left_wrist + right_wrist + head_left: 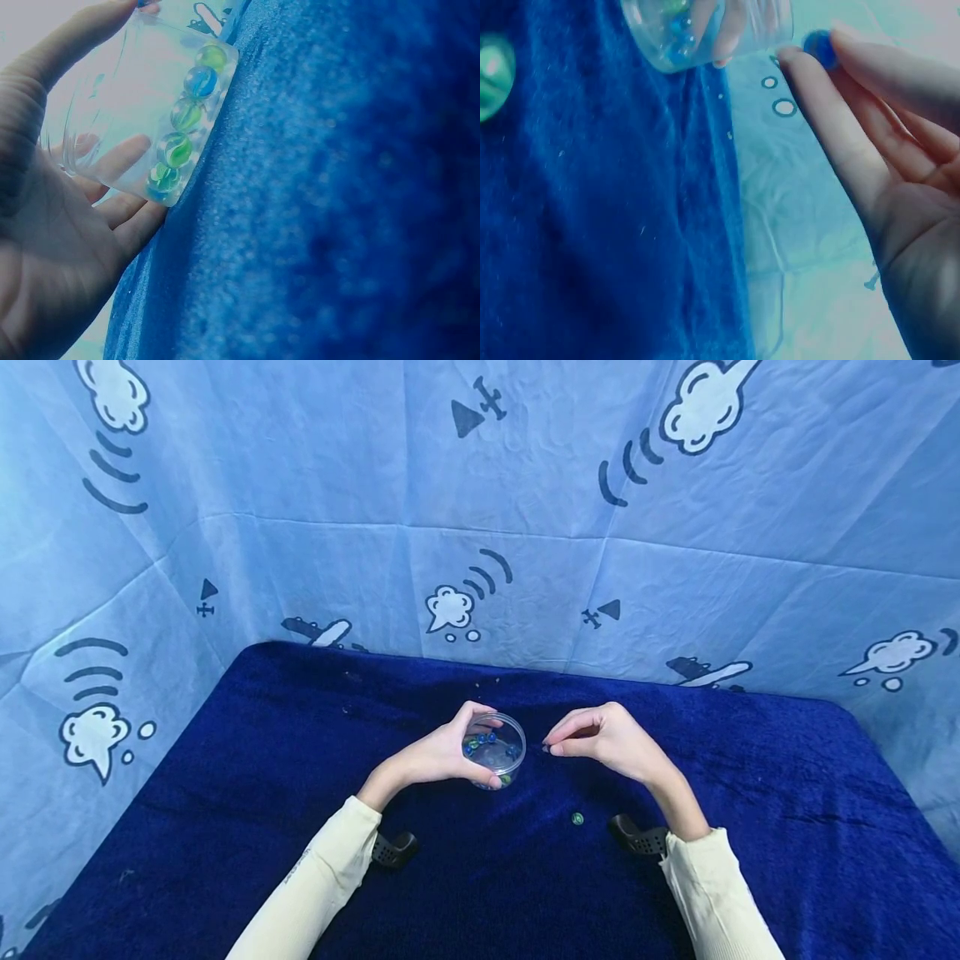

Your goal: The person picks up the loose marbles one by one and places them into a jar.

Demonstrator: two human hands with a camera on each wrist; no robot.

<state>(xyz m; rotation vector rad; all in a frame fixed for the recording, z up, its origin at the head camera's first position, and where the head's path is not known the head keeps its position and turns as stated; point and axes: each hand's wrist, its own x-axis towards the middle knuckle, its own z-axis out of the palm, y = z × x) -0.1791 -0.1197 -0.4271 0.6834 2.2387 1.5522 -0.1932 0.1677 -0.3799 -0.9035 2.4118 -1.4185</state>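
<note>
My left hand [442,750] grips a clear plastic jar [512,720], thumb on the near side and fingers round the far side. Several blue and green marbles [178,150] lie along the bottom of the jar, seen through its wall in the left wrist view. Just right of the jar's rim, my right hand [611,743] pinches a blue marble [820,49] between thumb and index finger. A loose green marble [577,818] rests on the cloth below the right hand, and shows at the left edge of the right wrist view.
Dark blue plush cloth [480,893] covers the table. A light blue curtain [337,468] printed with clouds and planes hangs behind and at the sides. Black wrist mounts [393,850] sit under both forearms, close over the cloth.
</note>
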